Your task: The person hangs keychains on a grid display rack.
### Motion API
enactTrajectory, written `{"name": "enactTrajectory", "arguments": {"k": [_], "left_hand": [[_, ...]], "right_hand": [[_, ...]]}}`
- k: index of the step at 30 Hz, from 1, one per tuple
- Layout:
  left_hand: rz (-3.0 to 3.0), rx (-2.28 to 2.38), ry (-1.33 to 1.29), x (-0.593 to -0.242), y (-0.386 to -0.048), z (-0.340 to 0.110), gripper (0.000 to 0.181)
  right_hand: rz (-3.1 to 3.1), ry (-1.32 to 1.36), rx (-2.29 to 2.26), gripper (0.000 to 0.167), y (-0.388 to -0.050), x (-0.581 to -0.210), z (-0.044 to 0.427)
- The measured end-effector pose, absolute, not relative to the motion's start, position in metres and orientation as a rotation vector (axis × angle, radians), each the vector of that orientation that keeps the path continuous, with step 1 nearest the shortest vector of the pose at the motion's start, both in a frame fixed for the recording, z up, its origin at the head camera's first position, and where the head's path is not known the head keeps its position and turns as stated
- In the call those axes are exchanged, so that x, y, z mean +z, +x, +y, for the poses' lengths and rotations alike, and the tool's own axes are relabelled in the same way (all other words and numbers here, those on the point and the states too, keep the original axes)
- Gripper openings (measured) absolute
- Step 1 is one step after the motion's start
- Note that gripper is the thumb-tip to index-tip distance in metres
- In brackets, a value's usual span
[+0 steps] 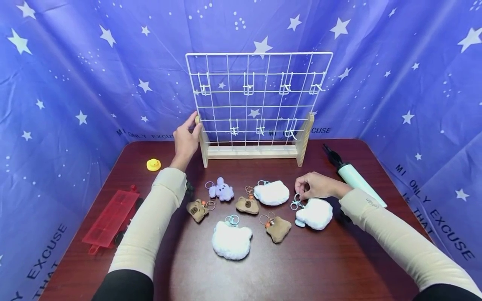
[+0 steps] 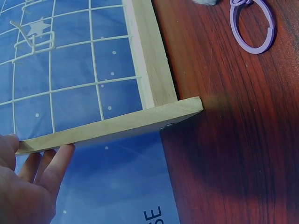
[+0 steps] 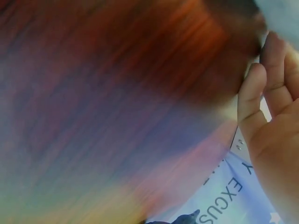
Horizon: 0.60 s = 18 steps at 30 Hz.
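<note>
Rack (image 1: 252, 153) is gripped by left hand (image 1: 186, 142) near the bench (image 1: 271, 271)'s far edge, a white plush (image 1: 318, 214)'s ring (image 1: 297, 198) pinched by right hand (image 1: 316, 185)!

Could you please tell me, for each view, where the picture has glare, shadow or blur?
Head: mostly clear, pale glare on the glossy dark red-brown wooden table, near the bottom; left wrist: crisp edge on the flat, pale wooden side piece, dark shadow on the table near it; right wrist: table strongly blurred, colours hazy at lower left, bare right hand clearer.
</note>
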<state>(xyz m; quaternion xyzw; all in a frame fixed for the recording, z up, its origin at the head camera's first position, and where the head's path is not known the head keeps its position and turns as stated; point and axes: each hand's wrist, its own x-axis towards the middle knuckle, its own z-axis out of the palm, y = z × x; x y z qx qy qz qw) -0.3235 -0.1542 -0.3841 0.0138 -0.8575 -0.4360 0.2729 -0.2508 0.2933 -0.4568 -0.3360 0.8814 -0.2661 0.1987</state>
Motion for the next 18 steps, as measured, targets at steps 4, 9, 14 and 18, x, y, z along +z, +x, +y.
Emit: {"name": "enactTrajectory", "arguments": {"k": [4, 9, 14, 18], "left_hand": [[-2.310, -1.173, 0.027, -0.384, -0.324, -0.155, 0.045], [-2.313, -1.169, 0.002, -0.386, -0.325, -0.156, 0.045], [-2.308, -1.178, -0.002, -0.387, -0.325, -0.158, 0.045], [-2.311, -1.183, -0.011, -0.387, -0.326, -0.158, 0.045]], "right_hand": [[2.418, -0.950, -0.840, 0.018, -0.249, -0.455, 0.295], [2.407, -0.934, -0.910, 0.022, -0.245, -0.450, 0.300], [2.440, -0.838, -0.931, 0.023, -0.242, -0.442, 0.304], [2.460, -0.767, -0.966, 0.027, -0.241, -0.438, 0.310]]}}
